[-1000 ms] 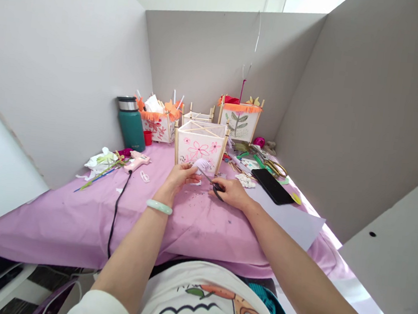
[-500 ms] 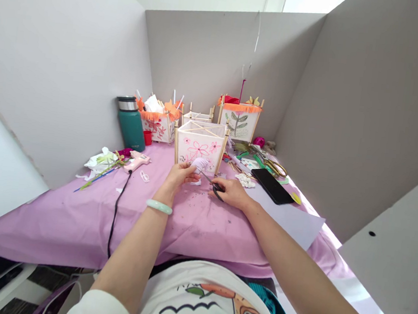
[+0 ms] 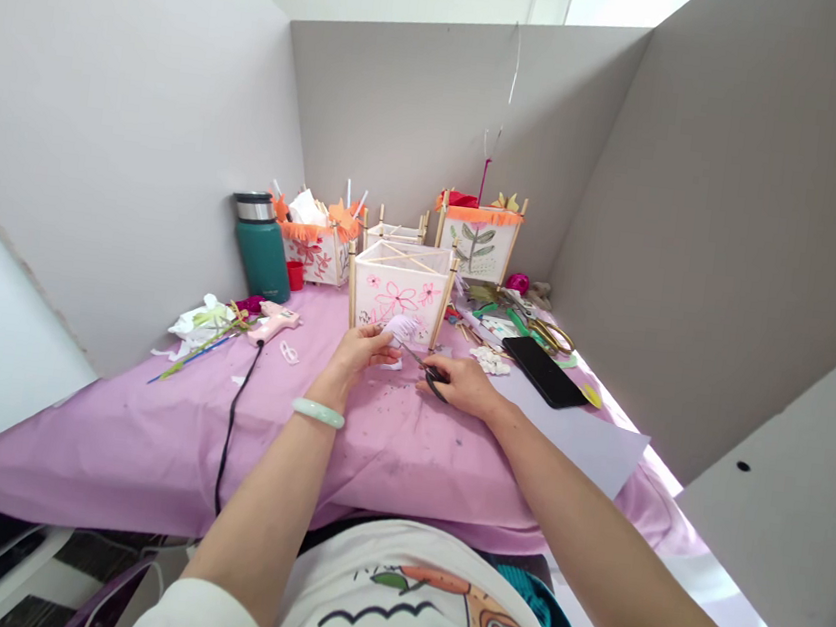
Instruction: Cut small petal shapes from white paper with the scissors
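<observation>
Pinched in my left hand [image 3: 363, 350] is a piece of pale lilac paper [image 3: 401, 327] with a fringed, curling edge. My right hand [image 3: 461, 383] is closed round the black handles of a pair of scissors [image 3: 436, 376]. The scissor blades point left and reach to the paper near my left fingertips; whether they are apart I cannot tell. Just behind both hands stands a white lantern frame [image 3: 400, 286] with wooden corner sticks and pink flowers drawn on its front. The paper covers part of its lower front.
At left stand a green bottle [image 3: 262, 248] and a pink glue gun [image 3: 277, 323] with a black cord [image 3: 229, 438]. A black phone [image 3: 543, 372] and a lilac sheet [image 3: 577, 434] lie at right. Decorated lanterns [image 3: 477, 245] stand behind. Grey panels [image 3: 441, 115] enclose the table.
</observation>
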The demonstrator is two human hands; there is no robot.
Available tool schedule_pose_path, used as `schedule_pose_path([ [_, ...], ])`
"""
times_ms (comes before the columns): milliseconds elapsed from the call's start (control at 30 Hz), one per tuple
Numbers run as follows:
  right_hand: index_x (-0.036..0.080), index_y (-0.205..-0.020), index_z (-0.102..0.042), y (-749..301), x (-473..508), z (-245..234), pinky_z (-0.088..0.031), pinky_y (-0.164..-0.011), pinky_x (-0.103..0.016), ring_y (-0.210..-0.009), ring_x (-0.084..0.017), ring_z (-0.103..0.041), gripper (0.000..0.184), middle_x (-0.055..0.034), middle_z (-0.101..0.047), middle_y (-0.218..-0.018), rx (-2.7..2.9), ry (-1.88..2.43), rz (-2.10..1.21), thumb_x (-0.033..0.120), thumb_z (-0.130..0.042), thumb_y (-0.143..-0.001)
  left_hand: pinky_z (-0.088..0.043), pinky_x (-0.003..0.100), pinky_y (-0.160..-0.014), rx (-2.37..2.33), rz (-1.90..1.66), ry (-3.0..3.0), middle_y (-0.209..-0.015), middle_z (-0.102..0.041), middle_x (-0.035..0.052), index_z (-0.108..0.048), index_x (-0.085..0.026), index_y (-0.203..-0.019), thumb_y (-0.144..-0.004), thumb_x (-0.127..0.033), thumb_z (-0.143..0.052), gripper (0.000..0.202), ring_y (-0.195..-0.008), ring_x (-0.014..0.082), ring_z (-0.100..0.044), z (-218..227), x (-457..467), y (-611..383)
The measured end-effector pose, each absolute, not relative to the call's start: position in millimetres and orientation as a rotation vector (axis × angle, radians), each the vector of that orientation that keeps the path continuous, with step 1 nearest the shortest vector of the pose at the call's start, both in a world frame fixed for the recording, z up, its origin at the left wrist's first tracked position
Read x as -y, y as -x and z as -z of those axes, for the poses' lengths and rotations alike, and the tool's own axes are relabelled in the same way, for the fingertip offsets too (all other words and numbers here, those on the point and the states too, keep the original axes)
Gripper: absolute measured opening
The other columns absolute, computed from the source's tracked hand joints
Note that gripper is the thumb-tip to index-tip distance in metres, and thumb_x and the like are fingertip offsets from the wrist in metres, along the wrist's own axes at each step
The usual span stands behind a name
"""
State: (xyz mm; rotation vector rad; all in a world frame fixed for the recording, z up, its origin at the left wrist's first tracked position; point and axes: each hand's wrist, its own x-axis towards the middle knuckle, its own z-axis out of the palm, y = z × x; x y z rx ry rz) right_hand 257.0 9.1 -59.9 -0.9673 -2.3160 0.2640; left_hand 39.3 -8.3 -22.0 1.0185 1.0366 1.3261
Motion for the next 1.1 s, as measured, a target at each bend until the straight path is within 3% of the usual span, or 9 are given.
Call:
schedule_pose_path([
  [1100,0.02,-0.107,-0.075,-256.8,-9.0,59.6,-0.037,-0.063,-0.023,-0.062,-0.014,-0.06,0.031,-0.0019,-0.072,-0.075,2.303,1.005,-0.282,0.036,-0.076,-0.081,-0.059,0.026,-0.063,-1.024,-1.304,-1.026,-0.063,-0.069,0.0067,-0.064,-0.01,-0.079,-0.084,-0.011,-0.069,0.008,-0.058,0.0157,-0.069,21.0,10.1,-40.2],
])
